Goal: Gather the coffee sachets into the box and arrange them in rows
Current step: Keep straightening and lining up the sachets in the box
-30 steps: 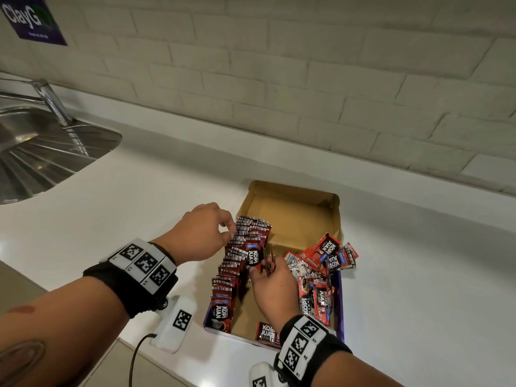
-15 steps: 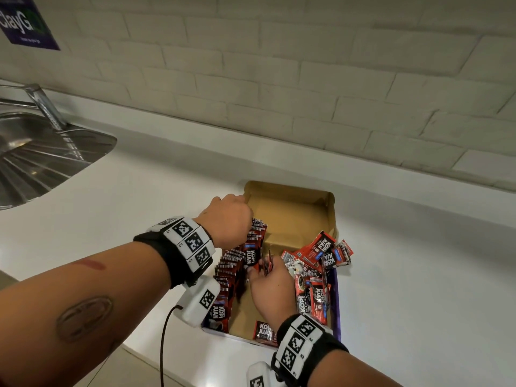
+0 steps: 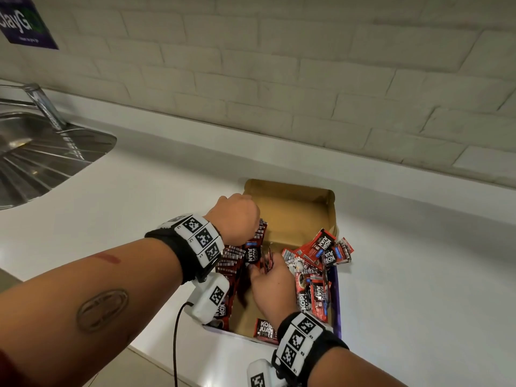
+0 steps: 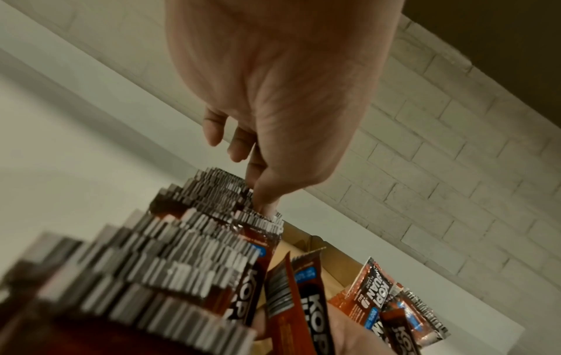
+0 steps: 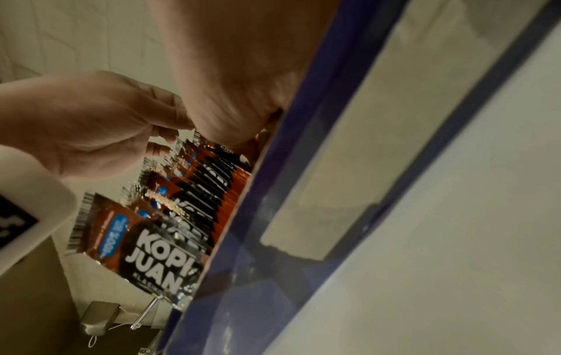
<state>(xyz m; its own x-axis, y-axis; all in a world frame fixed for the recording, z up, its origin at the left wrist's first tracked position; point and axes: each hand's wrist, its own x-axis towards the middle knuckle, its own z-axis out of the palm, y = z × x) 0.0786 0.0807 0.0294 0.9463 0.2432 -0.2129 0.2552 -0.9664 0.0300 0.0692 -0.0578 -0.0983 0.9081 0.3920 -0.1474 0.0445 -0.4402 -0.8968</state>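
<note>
Coffee sachets, red-and-black foil (image 3: 237,263), stood on edge in a row along the left wall of the brown cardboard box (image 3: 290,202).
Left hand (image 3: 237,216) pinched the row's far end; right hand (image 3: 272,286), nearer the gap beside it, pinched one upright sachet (image 3: 268,261); loose pile (image 3: 315,277) lay rightward.

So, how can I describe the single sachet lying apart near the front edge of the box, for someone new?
On the white counter, find the open cardboard box. Against its nearest wall, beside the right wrist, one sachet lies flat with its label up. The others stand in a row on the left or lie heaped on the right.
</note>
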